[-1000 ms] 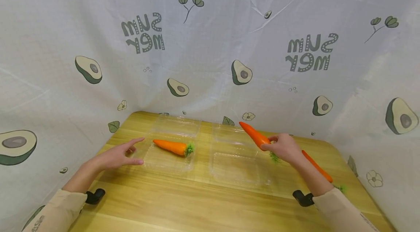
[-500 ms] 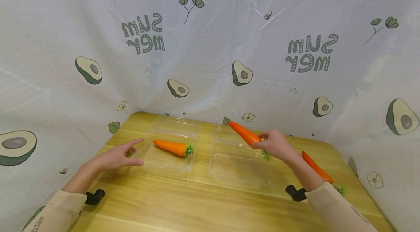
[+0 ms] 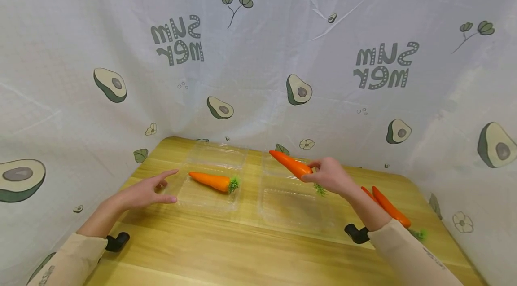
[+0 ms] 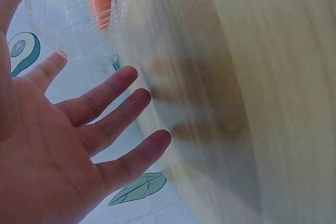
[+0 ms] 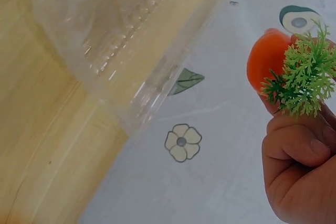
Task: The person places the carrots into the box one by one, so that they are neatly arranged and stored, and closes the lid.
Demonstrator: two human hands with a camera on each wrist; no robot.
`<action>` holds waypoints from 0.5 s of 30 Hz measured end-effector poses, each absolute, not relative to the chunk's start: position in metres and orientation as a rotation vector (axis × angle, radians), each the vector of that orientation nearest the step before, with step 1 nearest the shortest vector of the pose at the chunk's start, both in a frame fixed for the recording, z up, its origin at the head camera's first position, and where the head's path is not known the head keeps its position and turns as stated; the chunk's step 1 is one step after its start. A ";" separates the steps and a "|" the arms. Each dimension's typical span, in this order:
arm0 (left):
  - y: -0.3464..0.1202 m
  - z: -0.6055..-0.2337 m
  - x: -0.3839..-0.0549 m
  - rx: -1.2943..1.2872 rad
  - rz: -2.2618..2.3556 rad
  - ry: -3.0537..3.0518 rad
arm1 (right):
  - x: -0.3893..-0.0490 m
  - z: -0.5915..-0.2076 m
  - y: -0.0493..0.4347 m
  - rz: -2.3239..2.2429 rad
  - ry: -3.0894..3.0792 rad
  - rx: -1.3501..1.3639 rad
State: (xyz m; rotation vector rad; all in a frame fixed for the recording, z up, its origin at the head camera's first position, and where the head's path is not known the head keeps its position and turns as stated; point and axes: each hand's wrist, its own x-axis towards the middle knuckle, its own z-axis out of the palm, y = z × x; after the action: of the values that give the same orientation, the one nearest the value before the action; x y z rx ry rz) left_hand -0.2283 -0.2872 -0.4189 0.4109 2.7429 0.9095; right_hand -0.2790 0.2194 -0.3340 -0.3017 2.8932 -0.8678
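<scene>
My right hand (image 3: 330,175) pinches an orange carrot (image 3: 291,164) near its leafy end, above the right clear plastic box (image 3: 296,222). The carrot's tip points to the back left, and its green top (image 5: 307,72) shows in the right wrist view. At the left clear plastic box (image 3: 206,207), my left hand (image 3: 147,192) is spread with thumb and fingers straight, right by the box's left side. Inside that box lies another carrot (image 3: 210,181), its leaves toward the right. In the left wrist view the palm (image 4: 47,156) holds nothing.
At the right of the wooden table (image 3: 226,250) lie two more carrots (image 3: 389,207) side by side, one partly hidden by my right forearm. Both boxes have their lids (image 3: 218,156) folded back toward the patterned curtain (image 3: 258,52) behind the table.
My right hand has carried its carrot leftward, over the right box. A further carrot at the right has come into view from behind the forearm. The left hand has stayed in place.
</scene>
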 end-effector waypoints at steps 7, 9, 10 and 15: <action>-0.286 -0.417 -0.229 0.407 0.906 2.736 | -0.281 -0.332 0.211 -0.859 2.880 -0.371; -0.286 -0.417 -0.229 0.405 0.903 2.738 | -0.281 -0.331 0.208 -0.849 2.882 -0.398; -0.286 -0.417 -0.229 0.404 0.900 2.739 | -0.281 -0.331 0.207 -0.844 2.883 -0.411; -0.286 -0.417 -0.228 0.406 0.891 2.747 | -0.282 -0.329 0.201 -0.812 2.887 -0.450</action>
State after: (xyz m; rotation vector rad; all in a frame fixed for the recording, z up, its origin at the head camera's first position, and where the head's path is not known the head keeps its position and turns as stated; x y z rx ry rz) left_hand -0.2285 -0.2859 -0.4173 0.4056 2.7467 0.8911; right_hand -0.2823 0.2005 -0.3294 -0.4495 2.8868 -0.8119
